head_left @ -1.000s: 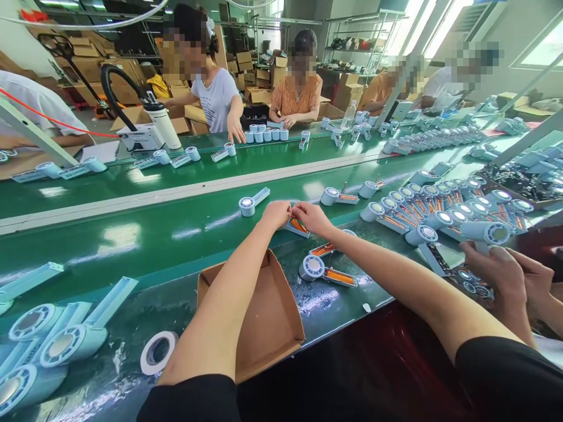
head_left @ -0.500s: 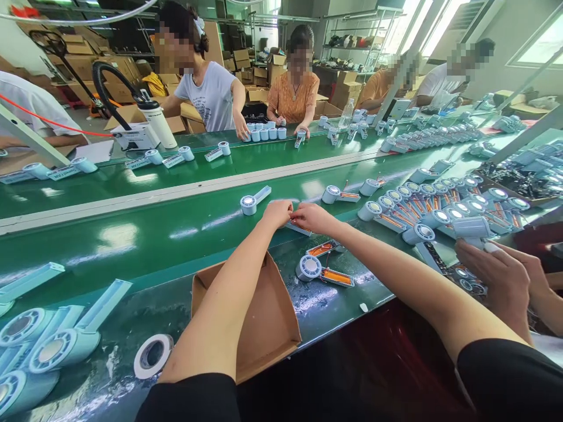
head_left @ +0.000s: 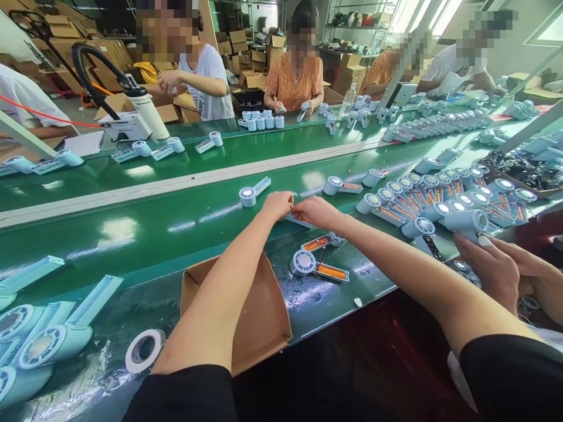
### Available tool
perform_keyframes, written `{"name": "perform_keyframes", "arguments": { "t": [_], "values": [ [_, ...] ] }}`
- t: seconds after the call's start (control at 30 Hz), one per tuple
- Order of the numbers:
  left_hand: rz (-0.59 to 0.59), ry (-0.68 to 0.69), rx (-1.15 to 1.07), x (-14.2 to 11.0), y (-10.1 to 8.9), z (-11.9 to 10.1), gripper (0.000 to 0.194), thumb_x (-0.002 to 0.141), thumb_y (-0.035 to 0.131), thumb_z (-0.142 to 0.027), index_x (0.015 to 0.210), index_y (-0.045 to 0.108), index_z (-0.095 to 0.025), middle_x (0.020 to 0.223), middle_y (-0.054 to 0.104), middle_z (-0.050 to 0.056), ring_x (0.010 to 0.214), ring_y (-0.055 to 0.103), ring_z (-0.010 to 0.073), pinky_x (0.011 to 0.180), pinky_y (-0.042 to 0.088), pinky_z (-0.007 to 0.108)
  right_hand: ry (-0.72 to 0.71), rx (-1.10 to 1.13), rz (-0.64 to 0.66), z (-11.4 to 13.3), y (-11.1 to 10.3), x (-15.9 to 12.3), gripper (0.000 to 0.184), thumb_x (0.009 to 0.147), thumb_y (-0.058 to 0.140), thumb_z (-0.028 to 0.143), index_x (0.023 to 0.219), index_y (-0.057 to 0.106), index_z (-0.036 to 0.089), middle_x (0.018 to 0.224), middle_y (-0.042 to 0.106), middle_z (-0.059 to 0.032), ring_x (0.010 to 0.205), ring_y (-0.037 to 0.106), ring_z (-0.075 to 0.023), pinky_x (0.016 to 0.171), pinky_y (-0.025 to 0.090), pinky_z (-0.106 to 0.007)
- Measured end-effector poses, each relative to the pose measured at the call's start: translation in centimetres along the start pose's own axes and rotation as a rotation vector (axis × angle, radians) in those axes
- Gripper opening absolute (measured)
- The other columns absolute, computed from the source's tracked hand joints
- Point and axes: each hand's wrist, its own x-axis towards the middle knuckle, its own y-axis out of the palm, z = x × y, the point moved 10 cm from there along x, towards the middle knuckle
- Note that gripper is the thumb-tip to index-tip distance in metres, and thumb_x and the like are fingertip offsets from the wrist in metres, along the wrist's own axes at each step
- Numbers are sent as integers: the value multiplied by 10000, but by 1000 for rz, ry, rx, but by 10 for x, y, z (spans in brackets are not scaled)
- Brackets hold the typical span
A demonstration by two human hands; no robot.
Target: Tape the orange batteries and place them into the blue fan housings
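My left hand [head_left: 277, 205] and my right hand [head_left: 316, 211] meet at the fingertips over the belt's near edge. Both are pinched closed; whatever lies between the fingers is too small to make out. Under them shows part of a light blue fan handle [head_left: 299, 221], its rest hidden by my hands. Just left of my left hand stands a handheld fan [head_left: 248, 197] with its handle pointing back right. Nearer to me lie an opened fan [head_left: 303, 262] with an orange battery [head_left: 332, 272] in its handle and another open handle [head_left: 315, 242].
A cardboard box [head_left: 264, 328] sits below my left forearm, with a roll of tape [head_left: 145, 350] beside it. Stacked fans [head_left: 48, 346] fill the near left. Rows of open fans [head_left: 422, 199] lie at right, by a co-worker's hands [head_left: 501, 264]. Several people sit across the green belt [head_left: 145, 234].
My hands stay together at the same spot while the view shifts slightly. Across the belt, a co-worker's hand has lifted away from the grouped fans. The neighbour at right has turned the held fan.
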Motion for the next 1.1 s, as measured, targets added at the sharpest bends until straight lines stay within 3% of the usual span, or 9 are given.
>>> {"name": "perform_keyframes", "arguments": {
  "t": [0.2, 0.37, 0.57, 0.73, 0.93, 1.1],
  "values": [
    [-4, 5, 0, 7, -1, -5, 323, 1036, 689, -422, 1269, 699, -199, 1325, 703, 100, 1179, 693, 247, 1024, 605, 481, 109, -43, 48, -5, 7, -2, 417, 1063, 510, 348, 1360, 761, 197, 1179, 823, -179, 1113, 770, -357, 908, 557, -398],
    [-3, -5, 3, 13, -1, -10, 310, 1037, 688, -420, 1251, 703, -196, 1296, 712, 95, 1157, 698, 241, 1012, 608, 472, 194, -40, 83, -8, 9, -4, 411, 1035, 538, 334, 1349, 755, 180, 1264, 787, -222, 1147, 769, -388, 900, 594, -431],
    [8, -14, 10, 13, -2, -16, 308, 1034, 693, -427, 1235, 706, -194, 1261, 722, 90, 1116, 710, 230, 980, 618, 452, 217, -28, 83, -10, 3, -13, 381, 1024, 550, 321, 1298, 775, 180, 1249, 789, -221, 1172, 761, -387, 939, 591, -430],
    [6, -29, -10, 18, 1, -20, 323, 1032, 695, -429, 1260, 702, -200, 1301, 712, 96, 1160, 700, 242, 1007, 610, 468, 235, -20, 75, -22, 1, -25, 456, 1052, 486, 331, 1453, 688, 249, 1269, 795, -173, 1154, 764, -370, 933, 586, -435],
    [25, -26, 11, 16, -1, -29, 339, 1032, 695, -425, 1288, 691, -202, 1320, 702, 100, 1156, 701, 243, 995, 618, 465, 268, -16, 87, -22, 6, -17, 406, 996, 571, 342, 1317, 780, 209, 1293, 778, -216, 1193, 759, -395, 938, 601, -438],
    [35, -6, 18, 14, -2, -34, 351, 1035, 690, -426, 1311, 681, -209, 1341, 692, 104, 1161, 698, 243, 992, 621, 462, 248, -33, 84, -22, 6, -16, 429, 1030, 524, 337, 1392, 731, 233, 1301, 783, -196, 1173, 775, -357, 920, 610, -422]
  ]
}}
